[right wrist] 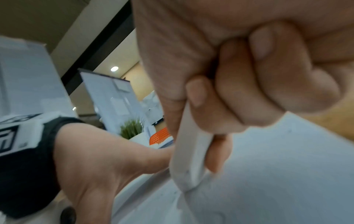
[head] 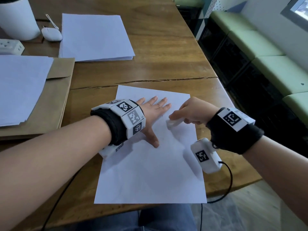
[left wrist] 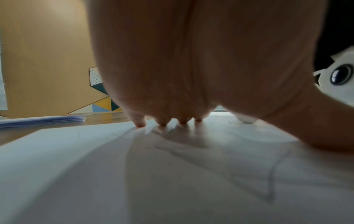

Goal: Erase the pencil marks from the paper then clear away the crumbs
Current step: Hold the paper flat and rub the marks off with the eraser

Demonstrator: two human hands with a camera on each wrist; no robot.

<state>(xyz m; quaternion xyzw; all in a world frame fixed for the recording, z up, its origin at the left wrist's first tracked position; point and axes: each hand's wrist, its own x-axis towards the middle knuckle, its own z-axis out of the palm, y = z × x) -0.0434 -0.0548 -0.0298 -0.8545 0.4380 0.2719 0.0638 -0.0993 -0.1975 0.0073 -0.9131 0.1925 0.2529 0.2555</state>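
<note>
A white sheet of paper [head: 150, 172] lies on the wooden table near its front edge. My left hand [head: 155, 110] lies flat on the sheet's upper part, fingers spread, pressing it down. My right hand [head: 188, 112] pinches a white eraser [head: 173, 122] whose lower end touches the paper just right of the left hand. In the right wrist view the eraser [right wrist: 188, 160] stands tilted on the paper [right wrist: 277, 174] between thumb and fingers. Faint pencil lines [left wrist: 268, 181] show on the sheet [left wrist: 76, 166] in the left wrist view, near the thumb.
A paper stack [head: 95, 37] lies at the back, another stack [head: 20, 87] on a brown envelope [head: 56, 100] at the left. A white cylinder [head: 18, 17], a small white case [head: 51, 34] and a power strip [head: 10, 46] sit far left. The table's right edge [head: 233, 104] is close.
</note>
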